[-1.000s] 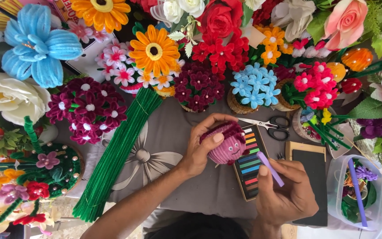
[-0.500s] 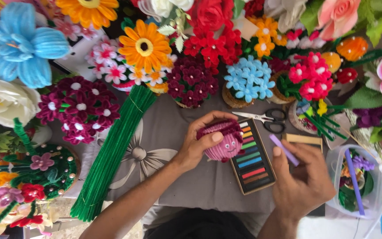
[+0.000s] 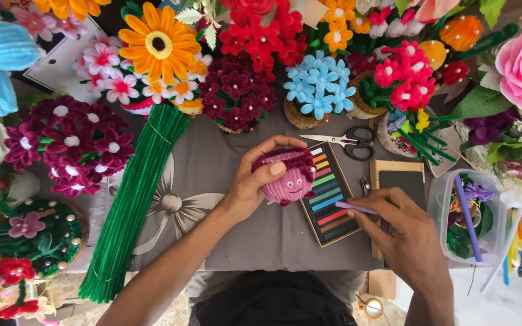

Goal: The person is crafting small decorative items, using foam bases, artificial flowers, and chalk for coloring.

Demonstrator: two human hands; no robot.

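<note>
Cupping a small pink pipe-cleaner figure (image 3: pixel 289 174) with a darker maroon top and tiny eyes, the left hand (image 3: pixel 255 181) wraps around it from the left, thumb laid across its front, holding it just above the grey cloth (image 3: pixel 212 181) that covers the counter. The figure sits right at the left edge of a flat box of coloured pastel sticks (image 3: pixel 328 194), which lies open on the cloth. The right hand (image 3: pixel 409 238) hovers over the lower right corner of that box, fingers curled and pinching a lilac stick (image 3: pixel 353 207) that points left toward the figure. Under this hand lies a dark slate-like board with a pale wooden frame (image 3: pixel 400 178). Black-handled scissors (image 3: pixel 345 142) rest on the cloth just beyond the box. A long bundle of green pipe cleaners (image 3: pixel 134 199) stretches diagonally at the left. At the right stands a clear plastic tub (image 3: pixel 439 211) holding a purple stick and bits of green. Pipe-cleaner flower bouquets ring the work area: an orange daisy (image 3: pixel 158 43), maroon blossoms (image 3: pixel 237 90) and light-blue blooms (image 3: pixel 318 90).
</note>
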